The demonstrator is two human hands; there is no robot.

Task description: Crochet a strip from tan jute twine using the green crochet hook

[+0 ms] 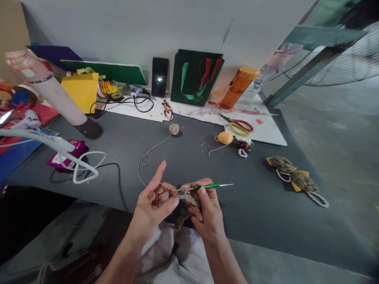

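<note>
Over the near edge of the dark bench (254, 213), the left hand (154, 207) pinches a tan crochet piece (186, 197), forefinger raised, while the right hand (207, 211) pinches a green crochet hook (210, 186) against it, twine running far to a ball (174, 128)

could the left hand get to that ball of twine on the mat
Probably yes: only the loose twine strand lies on the dark mat between the left hand and the ball of twine. But it is pinching the crochet piece, so it would have to let go.
</note>
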